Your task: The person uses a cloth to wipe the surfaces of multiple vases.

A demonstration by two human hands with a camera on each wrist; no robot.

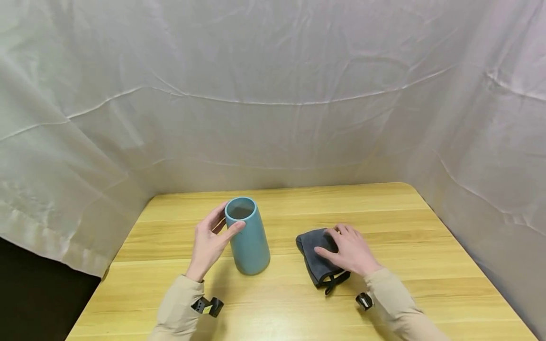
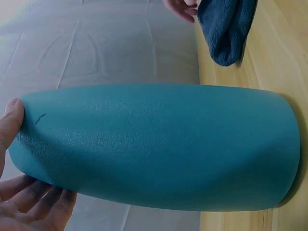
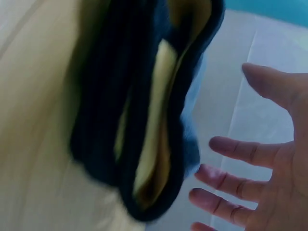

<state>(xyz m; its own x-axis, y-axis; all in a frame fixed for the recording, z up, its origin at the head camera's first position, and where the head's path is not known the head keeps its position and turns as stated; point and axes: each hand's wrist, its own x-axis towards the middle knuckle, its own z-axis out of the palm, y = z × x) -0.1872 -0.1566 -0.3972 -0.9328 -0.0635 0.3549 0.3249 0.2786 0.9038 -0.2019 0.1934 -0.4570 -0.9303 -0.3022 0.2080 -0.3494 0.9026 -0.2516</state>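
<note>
A blue-green vase (image 1: 251,244), tall and with a round open mouth, stands upright on the wooden table. My left hand (image 1: 210,244) holds it near the rim, thumb on the near side and fingers around the left. The left wrist view shows the thumb and fingertips against the vase wall (image 2: 159,144), with a short dark mark near the top. To the right lies a folded dark grey cloth (image 1: 317,251) with a black loop at its near end. My right hand (image 1: 347,248) is over the cloth, fingers spread; in the right wrist view they look apart from the fabric (image 3: 139,110).
The light wooden table (image 1: 281,308) has a rounded far right corner. Grey-white fabric (image 1: 273,137) hangs behind it and along both sides. A dark area (image 1: 38,289) shows beyond the left edge. Small black devices (image 1: 209,306) are strapped at both wrists.
</note>
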